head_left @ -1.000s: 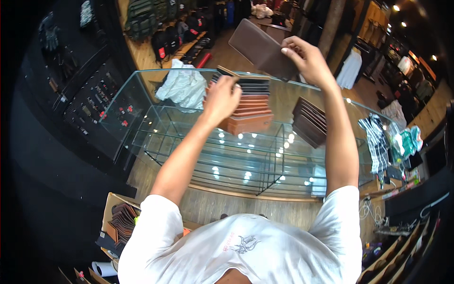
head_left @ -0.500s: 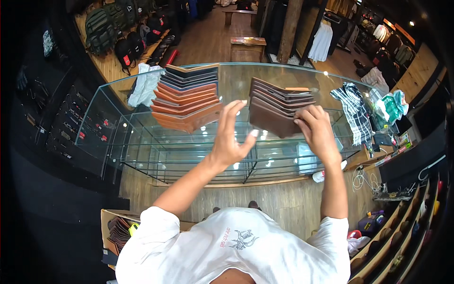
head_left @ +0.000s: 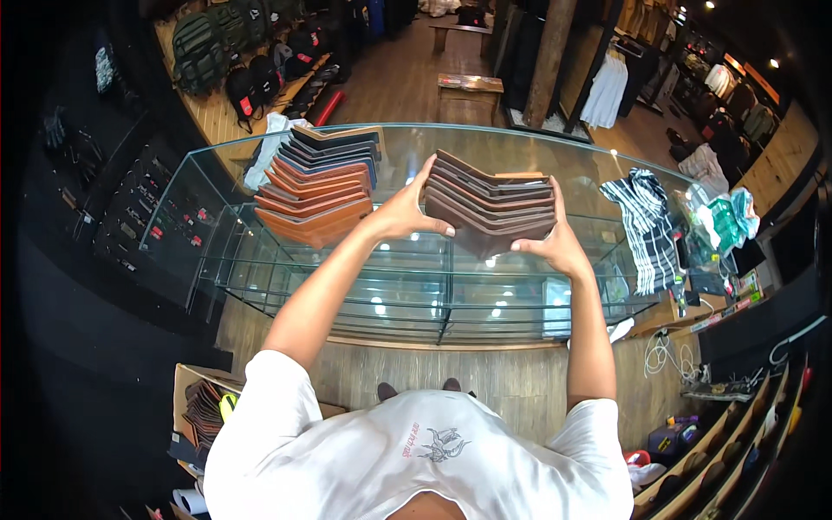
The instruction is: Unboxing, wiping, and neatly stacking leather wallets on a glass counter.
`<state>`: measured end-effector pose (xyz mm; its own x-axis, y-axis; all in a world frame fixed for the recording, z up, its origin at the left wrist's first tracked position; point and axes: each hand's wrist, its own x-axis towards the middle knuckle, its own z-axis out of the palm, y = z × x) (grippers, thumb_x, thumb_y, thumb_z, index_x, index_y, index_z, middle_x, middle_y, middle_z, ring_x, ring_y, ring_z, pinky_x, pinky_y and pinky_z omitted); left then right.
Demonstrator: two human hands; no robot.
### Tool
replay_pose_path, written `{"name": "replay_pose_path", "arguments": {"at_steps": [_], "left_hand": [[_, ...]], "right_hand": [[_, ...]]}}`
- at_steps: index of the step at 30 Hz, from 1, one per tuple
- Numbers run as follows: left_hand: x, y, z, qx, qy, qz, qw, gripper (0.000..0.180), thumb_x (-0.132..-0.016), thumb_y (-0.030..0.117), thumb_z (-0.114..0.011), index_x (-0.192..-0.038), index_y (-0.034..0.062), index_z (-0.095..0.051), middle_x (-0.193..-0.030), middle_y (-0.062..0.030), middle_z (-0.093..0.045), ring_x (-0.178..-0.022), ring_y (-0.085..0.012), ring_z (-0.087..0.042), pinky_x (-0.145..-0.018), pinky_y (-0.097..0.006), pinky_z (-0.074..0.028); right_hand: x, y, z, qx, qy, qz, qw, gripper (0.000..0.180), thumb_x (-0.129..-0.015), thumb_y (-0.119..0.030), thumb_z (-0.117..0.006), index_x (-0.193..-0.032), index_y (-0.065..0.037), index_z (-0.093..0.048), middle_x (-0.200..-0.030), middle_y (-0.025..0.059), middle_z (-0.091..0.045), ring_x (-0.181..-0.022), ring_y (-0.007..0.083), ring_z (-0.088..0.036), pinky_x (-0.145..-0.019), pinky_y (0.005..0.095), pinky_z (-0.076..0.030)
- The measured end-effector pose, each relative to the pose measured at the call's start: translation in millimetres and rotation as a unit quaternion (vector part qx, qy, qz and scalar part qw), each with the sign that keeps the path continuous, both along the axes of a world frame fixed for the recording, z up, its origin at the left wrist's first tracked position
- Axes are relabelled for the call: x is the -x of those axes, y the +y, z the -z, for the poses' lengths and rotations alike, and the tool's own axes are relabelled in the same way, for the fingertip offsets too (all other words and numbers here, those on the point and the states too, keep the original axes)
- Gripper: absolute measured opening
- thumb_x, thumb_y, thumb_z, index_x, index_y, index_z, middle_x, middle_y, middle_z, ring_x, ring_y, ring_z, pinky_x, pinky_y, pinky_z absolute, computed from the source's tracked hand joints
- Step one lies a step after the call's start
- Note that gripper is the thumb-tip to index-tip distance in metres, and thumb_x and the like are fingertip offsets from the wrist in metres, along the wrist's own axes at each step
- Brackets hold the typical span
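A row of dark brown bifold wallets (head_left: 490,227) stands half-opened in V shapes, one behind another, on the glass counter (head_left: 403,260). My left hand (head_left: 404,211) presses on the row's left ends, with its thumb at the front wallet. On the right ends lies my right hand (head_left: 557,241), its thumb also at the front. The row is clasped between both hands. Left of it stands a second row of bifold wallets (head_left: 319,212), tan and orange-brown in front, navy, black and tan behind. Neither hand touches that row.
A striped cloth (head_left: 646,230) and green-and-white plastic bags (head_left: 726,217) lie at the counter's right end. White crumpled material (head_left: 264,156) sits behind its left end. An open cardboard box (head_left: 184,403) with more wallets stands at lower left. Backpacks (head_left: 199,48) hang beyond.
My left hand has gone from open in front of the dark brown wallets to their left ends. My right hand has shifted from the front wallet to the row's right ends.
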<state>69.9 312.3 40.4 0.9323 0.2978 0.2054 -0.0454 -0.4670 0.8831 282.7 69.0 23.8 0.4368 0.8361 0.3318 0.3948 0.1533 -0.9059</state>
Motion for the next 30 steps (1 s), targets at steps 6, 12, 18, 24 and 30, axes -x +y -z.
{"name": "replay_pose_path", "arguments": {"at_steps": [6,12,18,24,30], "left_hand": [[5,-8,15,0.045,-0.056,-0.055,0.996,0.136,-0.067,0.01,-0.095,-0.162,0.0016,0.002,-0.162,-0.0203,-0.032,-0.149,-0.0271,-0.033,-0.125,-0.038,-0.023],[-11,11,6,0.074,-0.041,-0.094,0.992,0.127,-0.077,0.006,-0.088,-0.162,0.0039,0.006,-0.165,-0.0175,-0.027,-0.151,-0.024,-0.03,-0.124,-0.035,-0.023],[-41,43,15,0.178,-0.133,-0.169,0.96,0.099,-0.079,-0.004,-0.062,-0.163,0.0025,-0.01,-0.16,-0.0141,-0.037,-0.145,-0.0218,-0.037,-0.119,-0.03,-0.026],[-45,36,15,0.194,-0.153,-0.269,0.931,0.093,-0.078,0.0,-0.056,-0.162,-0.0012,-0.015,-0.157,-0.0162,-0.042,-0.143,-0.0221,-0.041,-0.115,-0.029,-0.03],[-29,-43,9,-0.064,-0.12,-0.332,0.933,0.077,-0.092,0.0,-0.056,-0.16,-0.0022,-0.02,-0.163,-0.0254,-0.029,-0.152,-0.0331,-0.03,-0.124,-0.037,-0.024]], "right_hand": [[-20,6,-19,0.04,-0.042,-0.082,0.995,0.137,-0.058,-0.013,-0.099,-0.161,-0.001,-0.01,-0.151,0.0159,-0.044,-0.142,0.0249,-0.041,-0.121,0.0383,-0.03],[-56,58,-17,0.062,-0.117,-0.058,0.99,0.131,-0.061,-0.021,-0.1,-0.157,0.002,-0.014,-0.147,0.0207,-0.049,-0.139,0.0277,-0.047,-0.118,0.0391,-0.036],[-80,116,-21,0.067,-0.096,-0.058,0.991,0.129,-0.06,-0.023,-0.1,-0.154,0.006,-0.016,-0.146,0.0187,-0.049,-0.136,0.0256,-0.047,-0.118,0.0371,-0.035],[-77,119,-26,0.04,-0.072,-0.106,0.991,0.129,-0.061,-0.02,-0.1,-0.155,0.004,-0.016,-0.144,0.0156,-0.052,-0.135,0.0236,-0.048,-0.118,0.0366,-0.034],[-100,89,-18,0.038,-0.194,0.059,0.979,0.135,-0.068,-0.035,-0.095,-0.162,-0.001,-0.004,-0.165,0.0274,-0.02,-0.152,0.0355,-0.027,-0.122,0.0417,-0.027]]}}
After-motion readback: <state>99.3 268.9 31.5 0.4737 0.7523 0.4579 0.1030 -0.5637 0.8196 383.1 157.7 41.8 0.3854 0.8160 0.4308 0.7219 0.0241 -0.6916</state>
